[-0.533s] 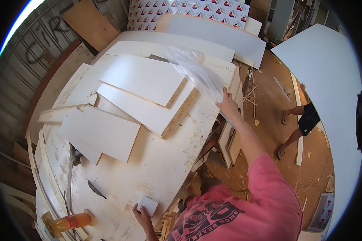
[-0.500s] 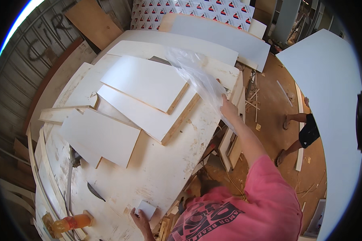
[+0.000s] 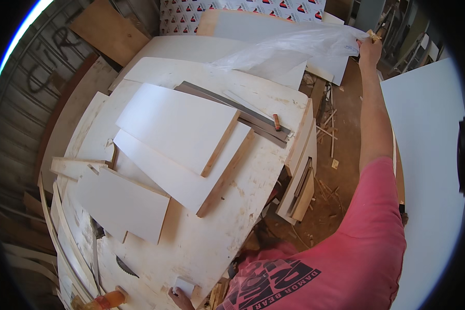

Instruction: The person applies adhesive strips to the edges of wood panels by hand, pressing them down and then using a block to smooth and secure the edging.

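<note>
Far out on the right, arm at full stretch, the right hand (image 3: 371, 50) has its grip drawn in on one end of a clear plastic sheet (image 3: 294, 46), a bunched edge caught by the fingers! And what a swing: a moment ago it slanted across the far right corner of the counter (image 3: 206, 243), and now it trails leftward from the hand, passing in front of the grey panel (image 3: 243, 26). That pull lays bare the dark grey strips (image 3: 217, 103) and a small red-brown tube (image 3: 277, 122) at their right end. Near side, the left hand (image 3: 180, 299) stays put, fingers curled in around the left edge of a small white block (image 3: 186, 285). Between the hands sit two overlapping white boards (image 3: 175, 124), with a notched board (image 3: 124, 201) to the left and a toothed dark blade (image 3: 126, 266) nearer. Now the print: dark lettering across the pink shirt (image 3: 341, 243), red-and-black logos repeating over the sheeting (image 3: 191, 20) at the far side, and big hand-drawn marks on the ribbed wall (image 3: 20, 88), left.
</note>
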The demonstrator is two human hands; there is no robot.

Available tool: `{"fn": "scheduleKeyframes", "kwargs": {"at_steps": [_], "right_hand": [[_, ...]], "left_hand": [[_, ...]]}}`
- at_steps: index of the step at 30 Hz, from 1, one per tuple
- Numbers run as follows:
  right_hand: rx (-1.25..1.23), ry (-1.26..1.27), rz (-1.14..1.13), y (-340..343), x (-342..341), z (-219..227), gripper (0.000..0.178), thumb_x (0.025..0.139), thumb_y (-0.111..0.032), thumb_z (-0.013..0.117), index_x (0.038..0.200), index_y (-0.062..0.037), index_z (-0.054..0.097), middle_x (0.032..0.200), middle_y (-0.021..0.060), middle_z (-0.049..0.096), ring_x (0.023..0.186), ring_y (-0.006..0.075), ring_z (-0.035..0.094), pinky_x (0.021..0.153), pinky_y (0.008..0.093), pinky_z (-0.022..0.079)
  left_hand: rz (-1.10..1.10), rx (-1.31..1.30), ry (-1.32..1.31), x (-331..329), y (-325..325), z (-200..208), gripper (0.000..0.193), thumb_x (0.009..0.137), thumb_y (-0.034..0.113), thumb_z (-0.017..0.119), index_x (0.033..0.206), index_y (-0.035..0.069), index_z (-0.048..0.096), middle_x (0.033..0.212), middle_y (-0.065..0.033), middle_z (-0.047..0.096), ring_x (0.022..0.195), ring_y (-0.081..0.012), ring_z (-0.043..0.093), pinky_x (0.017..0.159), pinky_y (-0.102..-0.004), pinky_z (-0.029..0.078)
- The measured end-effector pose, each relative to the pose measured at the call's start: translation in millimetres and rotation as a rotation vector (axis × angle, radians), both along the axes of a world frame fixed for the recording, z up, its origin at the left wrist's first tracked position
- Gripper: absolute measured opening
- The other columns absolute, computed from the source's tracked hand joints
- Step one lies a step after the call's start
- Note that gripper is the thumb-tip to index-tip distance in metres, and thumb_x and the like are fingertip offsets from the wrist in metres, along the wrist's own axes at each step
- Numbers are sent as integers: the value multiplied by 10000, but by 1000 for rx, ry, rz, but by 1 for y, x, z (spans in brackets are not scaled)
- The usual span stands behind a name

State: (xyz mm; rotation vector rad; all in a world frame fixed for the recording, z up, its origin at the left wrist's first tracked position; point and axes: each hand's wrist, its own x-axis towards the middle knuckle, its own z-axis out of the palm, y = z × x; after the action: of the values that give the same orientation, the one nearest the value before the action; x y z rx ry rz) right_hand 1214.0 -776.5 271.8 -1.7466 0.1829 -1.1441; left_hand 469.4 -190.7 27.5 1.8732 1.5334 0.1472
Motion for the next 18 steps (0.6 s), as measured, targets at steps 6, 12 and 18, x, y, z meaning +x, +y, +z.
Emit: {"fn": "scheduleKeyframes", "kwargs": {"at_steps": [6, 12, 18], "right_hand": [[-506, 516, -283, -23, -20, -139, 631, 847, -338, 597, 1310, 47, 409, 1153, 269, 589, 1075, 393, 570, 931, 431, 431], [-110, 738, 100, 24, -104, -155, 646, 927, -461, 499, 1317, 51, 448, 1234, 247, 547, 1094, 319, 575, 940, 378, 434], [153, 816, 1138, 191, -249, -148, 276, 970, -186, 498, 1137, 12, 592, 964, 32, 625, 870, 100, 580, 825, 262, 470]], "left_hand": [[-43, 47, 63, -2, 8, -11, 531, 949, 308, 532, 1300, -74, 419, 1243, -289, 502, 1122, -390, 498, 951, -426, 412], [-291, 575, 76, -59, 33, -70, 488, 935, 271, 552, 1286, -53, 447, 1065, -202, 587, 931, -288, 582, 794, -390, 489], [-132, 208, -47, 83, -31, 37, 440, 918, 119, 526, 1337, 29, 427, 1254, -214, 484, 1146, -319, 495, 956, -430, 398]]}}
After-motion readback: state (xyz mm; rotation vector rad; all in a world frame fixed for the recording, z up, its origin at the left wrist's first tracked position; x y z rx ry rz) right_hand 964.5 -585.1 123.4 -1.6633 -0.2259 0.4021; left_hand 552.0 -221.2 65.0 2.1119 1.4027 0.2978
